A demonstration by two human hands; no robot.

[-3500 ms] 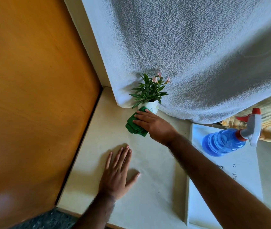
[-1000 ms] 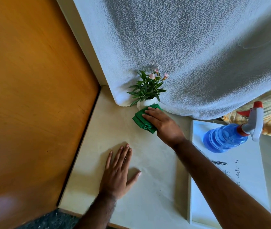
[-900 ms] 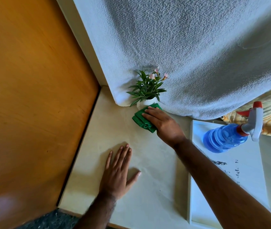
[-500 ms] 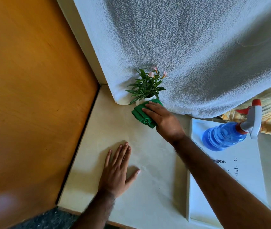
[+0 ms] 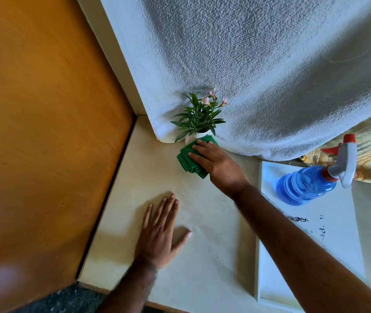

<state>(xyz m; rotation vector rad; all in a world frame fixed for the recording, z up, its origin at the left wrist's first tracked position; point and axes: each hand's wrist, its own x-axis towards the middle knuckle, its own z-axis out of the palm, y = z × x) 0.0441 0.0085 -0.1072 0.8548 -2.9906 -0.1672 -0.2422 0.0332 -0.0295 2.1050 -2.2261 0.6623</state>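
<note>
A folded green cloth point(image 5: 186, 160) lies on the cream counter point(image 5: 202, 267), right in front of a small white pot with a green plant and pink flowers point(image 5: 199, 117). My right hand point(image 5: 218, 164) presses flat on the cloth with straight fingers, its fingertips close to the pot. My left hand point(image 5: 159, 233) rests palm down on the counter nearer to me, fingers spread, holding nothing.
A blue spray bottle point(image 5: 308, 185) with a white and red trigger lies on a white tray point(image 5: 338, 233) at the right. A white textured wall point(image 5: 259, 64) rises behind the plant. An orange wooden panel point(image 5: 44, 132) borders the counter on the left.
My right hand has slid the green cloth a little to the right and closer to the pot over the last seconds. My left hand has stayed in place.
</note>
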